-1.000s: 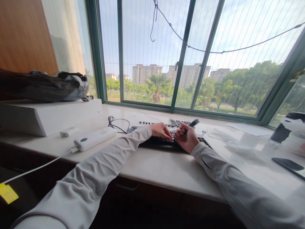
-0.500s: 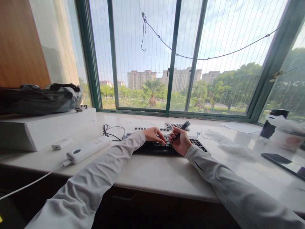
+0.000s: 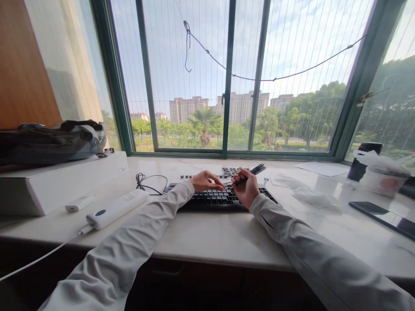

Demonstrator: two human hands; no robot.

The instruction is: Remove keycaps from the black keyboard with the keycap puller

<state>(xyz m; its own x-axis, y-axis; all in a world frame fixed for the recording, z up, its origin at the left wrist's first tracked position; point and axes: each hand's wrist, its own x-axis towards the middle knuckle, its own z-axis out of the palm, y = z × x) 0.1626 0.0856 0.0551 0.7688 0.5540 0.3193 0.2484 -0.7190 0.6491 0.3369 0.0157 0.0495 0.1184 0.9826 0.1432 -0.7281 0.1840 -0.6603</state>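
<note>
A black keyboard lies across the middle of the white tabletop, some of its key places at the right without keycaps. My left hand hovers over its upper middle, thumb and fingertips drawn together; anything between them is too small to make out. My right hand is closed around a slim black tool with a splayed, many-pronged end pointing up to the right. A thin shaft seems to reach from this hand toward the left fingertips. Loose black keycaps lie in rows behind the keyboard.
At left are a white power bank with a cable, a small white adapter and a white box bearing a dark bag. A phone, clear plastic wrapping and a dark cup stand or lie at right.
The view has shifted slightly. My hands have lifted a little off the keys and sit slightly farther apart. The black tool in my right hand is tilted more to the right.
</note>
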